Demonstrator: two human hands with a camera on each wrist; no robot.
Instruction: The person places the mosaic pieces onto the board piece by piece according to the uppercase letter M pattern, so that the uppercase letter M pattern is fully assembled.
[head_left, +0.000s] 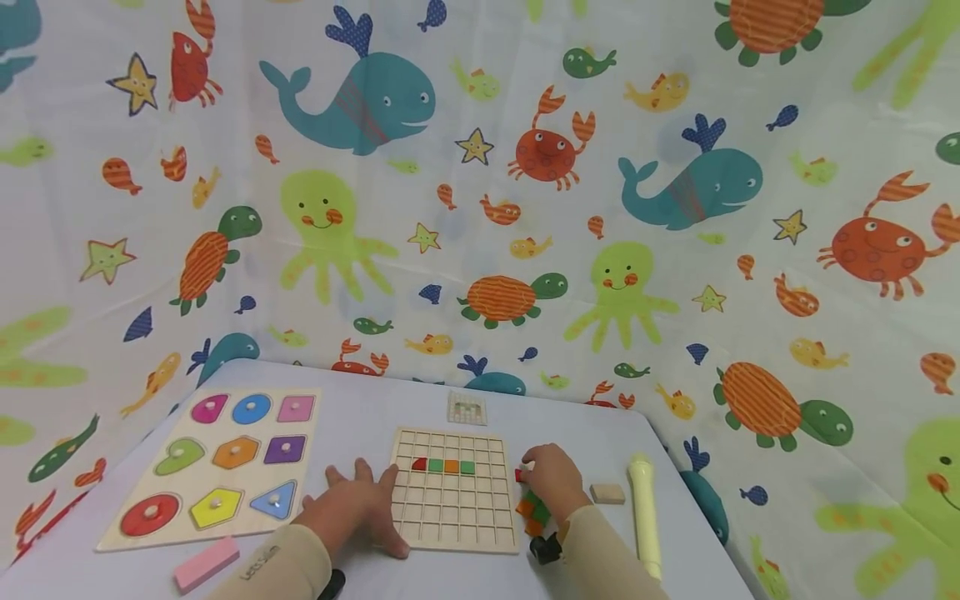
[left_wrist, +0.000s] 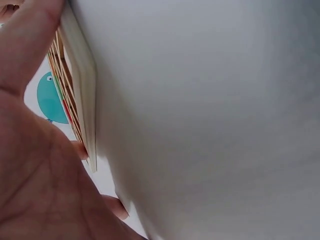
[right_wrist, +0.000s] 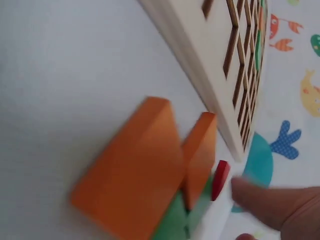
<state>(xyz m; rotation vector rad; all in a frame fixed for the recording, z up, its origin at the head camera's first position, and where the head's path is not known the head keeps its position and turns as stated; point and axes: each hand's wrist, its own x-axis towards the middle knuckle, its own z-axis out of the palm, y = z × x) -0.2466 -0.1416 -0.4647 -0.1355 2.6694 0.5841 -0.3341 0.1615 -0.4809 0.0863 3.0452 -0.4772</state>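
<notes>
A wooden grid board [head_left: 454, 508] lies on the white table [head_left: 360, 417], with red, green, orange and green pieces [head_left: 443, 466] in one row. My left hand [head_left: 363, 500] lies flat beside the board, its fingers against the left edge. In the left wrist view the palm [left_wrist: 30, 185] sits against the board's edge [left_wrist: 82, 85]. My right hand [head_left: 531, 472] is curled over a pile of orange and green blocks [head_left: 534, 510] right of the board. It pinches a small red piece [head_left: 519, 476]. The right wrist view shows that red piece [right_wrist: 220, 180] at a fingertip [right_wrist: 280, 205], next to orange blocks [right_wrist: 135, 170].
A shape puzzle board [head_left: 217, 467] with coloured knob pieces lies at the left. A pink block [head_left: 206, 562] lies near the front edge. A small grid card [head_left: 467, 408] sits behind the board. A wooden block [head_left: 607, 493] and a cream recorder [head_left: 645, 512] lie at the right.
</notes>
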